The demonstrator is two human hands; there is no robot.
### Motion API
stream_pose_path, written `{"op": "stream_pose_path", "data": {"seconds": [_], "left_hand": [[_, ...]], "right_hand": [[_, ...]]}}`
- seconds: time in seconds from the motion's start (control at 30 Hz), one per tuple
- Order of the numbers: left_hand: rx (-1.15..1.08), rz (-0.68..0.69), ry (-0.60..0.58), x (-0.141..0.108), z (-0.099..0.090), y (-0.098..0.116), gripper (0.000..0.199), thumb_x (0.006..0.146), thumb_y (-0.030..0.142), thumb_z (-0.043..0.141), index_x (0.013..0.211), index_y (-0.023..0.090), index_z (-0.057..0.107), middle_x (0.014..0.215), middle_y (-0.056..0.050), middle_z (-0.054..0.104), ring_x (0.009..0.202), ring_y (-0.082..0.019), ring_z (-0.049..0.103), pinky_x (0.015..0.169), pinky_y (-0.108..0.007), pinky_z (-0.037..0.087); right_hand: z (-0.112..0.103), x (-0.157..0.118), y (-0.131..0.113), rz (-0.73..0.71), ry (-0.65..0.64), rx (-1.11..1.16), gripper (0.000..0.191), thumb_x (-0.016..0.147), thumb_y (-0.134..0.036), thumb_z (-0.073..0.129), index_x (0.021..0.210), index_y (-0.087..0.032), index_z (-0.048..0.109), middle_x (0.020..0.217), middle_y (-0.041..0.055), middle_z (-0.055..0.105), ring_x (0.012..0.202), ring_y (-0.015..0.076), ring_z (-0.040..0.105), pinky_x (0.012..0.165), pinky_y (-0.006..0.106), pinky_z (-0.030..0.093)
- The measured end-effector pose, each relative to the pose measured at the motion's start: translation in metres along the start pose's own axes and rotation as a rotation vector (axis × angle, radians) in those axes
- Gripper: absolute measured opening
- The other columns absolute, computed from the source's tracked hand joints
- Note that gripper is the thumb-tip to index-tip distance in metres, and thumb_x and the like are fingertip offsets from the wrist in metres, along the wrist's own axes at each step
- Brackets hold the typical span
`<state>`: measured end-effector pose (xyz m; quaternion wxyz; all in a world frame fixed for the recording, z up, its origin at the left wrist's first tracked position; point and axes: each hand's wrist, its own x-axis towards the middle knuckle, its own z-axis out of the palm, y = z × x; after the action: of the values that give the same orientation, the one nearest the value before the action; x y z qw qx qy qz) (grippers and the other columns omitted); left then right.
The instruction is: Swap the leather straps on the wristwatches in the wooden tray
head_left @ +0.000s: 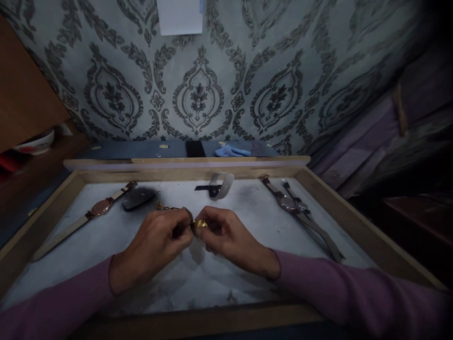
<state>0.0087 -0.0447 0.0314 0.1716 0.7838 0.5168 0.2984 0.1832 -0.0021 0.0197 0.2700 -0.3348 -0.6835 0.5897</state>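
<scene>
My right hand [230, 236] is closed in a pinch around a small gold-coloured metal piece [201, 224] with a dark spot on it, perhaps part of a watch. My left hand [154, 243] presses up to its left side, fingers closed; what they pinch is hidden. A gold chain [168, 207] shows just beyond the left knuckles, and I cannot tell whether it joins the gold piece. Behind both hands stands a watch with a pale strap [223, 186], its dark end pointing left.
Both hands are over a wooden-rimmed tray [198, 172] with a whitish bottom. A long-strapped watch [101, 208] and a dark computer-mouse-shaped object [138, 198] lie left; watches [288, 203] lie right. Behind the rim are a blue cloth [231, 151] and a black flat object [195, 149].
</scene>
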Motion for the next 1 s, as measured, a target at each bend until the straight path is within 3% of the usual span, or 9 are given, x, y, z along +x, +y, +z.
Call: {"op": "stream_pose_path", "data": {"seconds": [0.2, 0.43, 0.6, 0.8, 0.93, 1.0], "left_hand": [[-0.098, -0.174, -0.088, 0.007, -0.005, -0.006, 0.013, 0.075, 0.015, 0.047, 0.063, 0.016, 0.053, 0.055, 0.006, 0.045, 0.052, -0.008, 0.039, 0.052, -0.021, 0.028], [-0.287, -0.245, -0.172, 0.008, 0.003, -0.012, 0.017, 0.075, 0.015, 0.045, 0.065, 0.015, 0.059, 0.06, 0.002, 0.054, 0.058, -0.011, 0.046, 0.055, -0.022, 0.032], [-0.281, -0.204, -0.167, 0.007, 0.007, -0.012, 0.019, 0.076, 0.013, 0.047, 0.068, 0.015, 0.064, 0.065, 0.0, 0.062, 0.062, -0.012, 0.052, 0.058, -0.024, 0.035], [-0.161, -0.129, -0.163, 0.008, 0.001, -0.015, 0.017, 0.08, 0.012, 0.048, 0.071, 0.016, 0.063, 0.066, 0.001, 0.06, 0.06, -0.013, 0.052, 0.057, -0.025, 0.036], [-0.005, -0.002, -0.075, 0.01, -0.008, -0.019, 0.017, 0.085, 0.012, 0.044, 0.09, 0.016, 0.06, 0.086, -0.005, 0.062, 0.083, -0.019, 0.055, 0.073, -0.031, 0.042], [0.021, 0.093, -0.109, 0.01, -0.011, -0.021, 0.024, 0.087, 0.01, 0.043, 0.105, 0.015, 0.057, 0.102, -0.008, 0.061, 0.098, -0.021, 0.053, 0.084, -0.035, 0.042]], "right_hand": [[-0.005, 0.006, 0.004, 0.097, -0.046, 0.16, 0.027, 0.075, -0.037, 0.072, 0.078, -0.014, 0.057, 0.058, -0.0053, 0.05, 0.045, 0.0051, 0.044, 0.042, 0.017, 0.035], [-0.007, 0.008, 0.014, 0.138, -0.117, 0.263, 0.03, 0.077, -0.041, 0.069, 0.081, -0.015, 0.055, 0.068, 0.0005, 0.061, 0.064, 0.0113, 0.061, 0.056, 0.021, 0.047], [-0.007, 0.01, 0.02, 0.18, -0.085, 0.302, 0.029, 0.073, -0.036, 0.074, 0.077, -0.015, 0.055, 0.062, -0.0004, 0.063, 0.059, 0.0099, 0.061, 0.059, 0.022, 0.047], [-0.007, 0.01, 0.017, 0.192, -0.057, 0.286, 0.026, 0.071, -0.033, 0.075, 0.075, -0.015, 0.057, 0.061, -0.0022, 0.062, 0.057, 0.0084, 0.059, 0.058, 0.021, 0.046], [-0.009, 0.008, 0.012, 0.207, -0.073, 0.262, 0.024, 0.072, -0.032, 0.074, 0.075, -0.015, 0.057, 0.061, -0.0019, 0.063, 0.059, 0.0089, 0.059, 0.059, 0.022, 0.045], [-0.009, 0.008, 0.012, 0.192, -0.09, 0.262, 0.025, 0.072, -0.033, 0.073, 0.075, -0.015, 0.056, 0.062, -0.0014, 0.063, 0.058, 0.0089, 0.058, 0.058, 0.022, 0.044]]}}
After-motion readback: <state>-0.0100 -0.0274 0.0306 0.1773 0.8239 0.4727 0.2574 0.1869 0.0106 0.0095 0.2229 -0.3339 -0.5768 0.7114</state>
